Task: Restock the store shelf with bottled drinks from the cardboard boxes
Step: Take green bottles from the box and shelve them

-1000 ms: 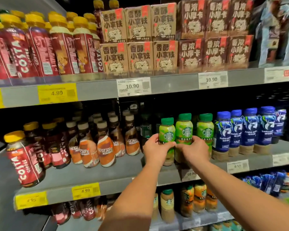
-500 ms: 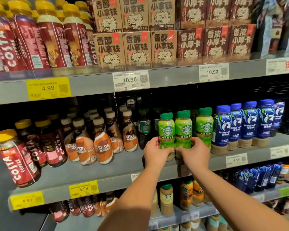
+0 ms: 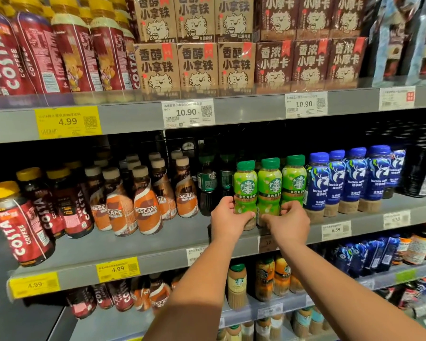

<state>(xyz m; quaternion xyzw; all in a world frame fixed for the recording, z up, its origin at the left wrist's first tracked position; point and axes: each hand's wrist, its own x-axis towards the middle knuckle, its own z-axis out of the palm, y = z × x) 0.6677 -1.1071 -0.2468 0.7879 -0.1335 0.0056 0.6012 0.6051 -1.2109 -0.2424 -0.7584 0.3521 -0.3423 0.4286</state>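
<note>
Green plastic labels wrap the two bottles under the hands. The left hand (image 3: 228,217) curls round the lower part of the leftmost green-capped, green-labelled Starbucks bottle (image 3: 245,188), with its thumb across the front. The right hand (image 3: 287,223) grips the middle green Starbucks bottle (image 3: 269,185) low down. Its fingers seem to reach between that bottle and the third green Starbucks bottle (image 3: 294,179), though the knuckles hide the contact.

All three bottles stand upright and close together near the front of the grey metal middle shelf (image 3: 158,244). Just beside them on the right is a row of blue-capped, blue-labelled luckin coffee bottles (image 3: 337,178). Behind them to the left, in shadow, are dark green Starbucks bottles (image 3: 207,179).

Further left stand brown-and-orange Nescafé bottles with beige caps (image 3: 145,207), then dark red Costa Coffee bottles with yellow caps (image 3: 19,222). A yellow 4.99 price tag (image 3: 117,269) sits on the shelf edge below them.

On the shelf above, tan paper drink cartons (image 3: 197,67) stand beside dark brown cartons (image 3: 308,62), over a white 10.90 price tag (image 3: 188,113).
</note>
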